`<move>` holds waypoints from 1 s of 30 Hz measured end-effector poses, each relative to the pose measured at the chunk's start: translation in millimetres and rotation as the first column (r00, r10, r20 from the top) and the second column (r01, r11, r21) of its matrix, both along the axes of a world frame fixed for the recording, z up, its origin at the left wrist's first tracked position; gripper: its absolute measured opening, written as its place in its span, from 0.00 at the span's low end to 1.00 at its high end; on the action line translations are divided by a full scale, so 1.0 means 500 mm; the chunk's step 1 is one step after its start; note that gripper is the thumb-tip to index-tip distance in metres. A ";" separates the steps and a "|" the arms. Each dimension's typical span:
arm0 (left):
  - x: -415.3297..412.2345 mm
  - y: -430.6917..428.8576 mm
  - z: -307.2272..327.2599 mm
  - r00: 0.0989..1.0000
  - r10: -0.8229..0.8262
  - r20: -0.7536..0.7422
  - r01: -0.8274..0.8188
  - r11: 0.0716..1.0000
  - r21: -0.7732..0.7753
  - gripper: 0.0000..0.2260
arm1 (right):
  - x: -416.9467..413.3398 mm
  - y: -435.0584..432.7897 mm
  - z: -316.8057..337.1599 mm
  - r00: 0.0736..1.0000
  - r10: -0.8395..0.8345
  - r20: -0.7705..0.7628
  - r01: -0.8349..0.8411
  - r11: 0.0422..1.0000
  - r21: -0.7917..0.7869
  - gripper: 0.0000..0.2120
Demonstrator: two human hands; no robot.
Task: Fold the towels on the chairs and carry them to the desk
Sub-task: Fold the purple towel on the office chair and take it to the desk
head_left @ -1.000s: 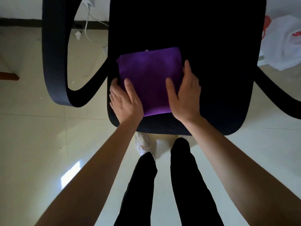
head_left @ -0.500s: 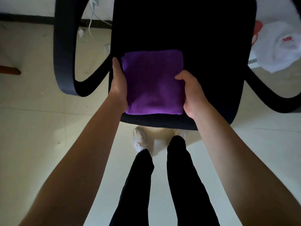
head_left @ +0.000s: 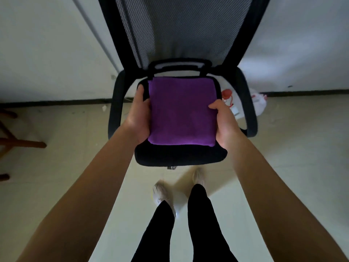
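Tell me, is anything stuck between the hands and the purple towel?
No. Both hands already hold the folded purple towel by its sides, left hand and right hand, above the chair seat. The desk isn't visible here.

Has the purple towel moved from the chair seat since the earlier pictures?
Yes. The purple towel, earlier lying flat on the chair seat, is now lifted above it, held at its sides by the left hand and right hand.

Pale tiled floor [head_left: 56, 148], white wall [head_left: 47, 53], dark baseboard [head_left: 56, 102], wooden furniture legs [head_left: 22, 143]
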State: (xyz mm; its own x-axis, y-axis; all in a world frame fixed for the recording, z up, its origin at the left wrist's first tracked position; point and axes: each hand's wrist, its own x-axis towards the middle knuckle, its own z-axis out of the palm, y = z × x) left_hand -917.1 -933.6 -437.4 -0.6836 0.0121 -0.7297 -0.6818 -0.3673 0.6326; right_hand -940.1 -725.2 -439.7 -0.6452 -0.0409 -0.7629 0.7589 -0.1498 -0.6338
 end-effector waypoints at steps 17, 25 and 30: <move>0.135 0.517 0.625 0.626 -0.558 -0.544 0.565 0.806 -0.176 0.34 | 0.364 0.492 0.618 0.721 -0.446 -0.530 0.529 0.849 0.007 0.10; 0.519 0.956 0.699 0.400 -0.618 -0.677 0.721 0.668 -0.184 0.14 | 0.853 0.844 0.689 0.445 -0.553 -0.704 0.822 0.563 0.078 0.24; 0.827 1.242 0.693 0.234 -0.681 -0.694 0.854 0.485 -0.187 0.16 | 1.221 1.045 0.713 0.303 -0.656 -0.691 0.927 0.371 0.054 0.23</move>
State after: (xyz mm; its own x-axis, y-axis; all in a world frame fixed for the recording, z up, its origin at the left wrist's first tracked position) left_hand -503.6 -312.7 -90.9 -0.4882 0.8720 -0.0354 -0.1804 -0.0612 0.9817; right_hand -329.8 -202.6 -83.4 -0.4015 0.9096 -0.1064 -0.0488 -0.1373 -0.9893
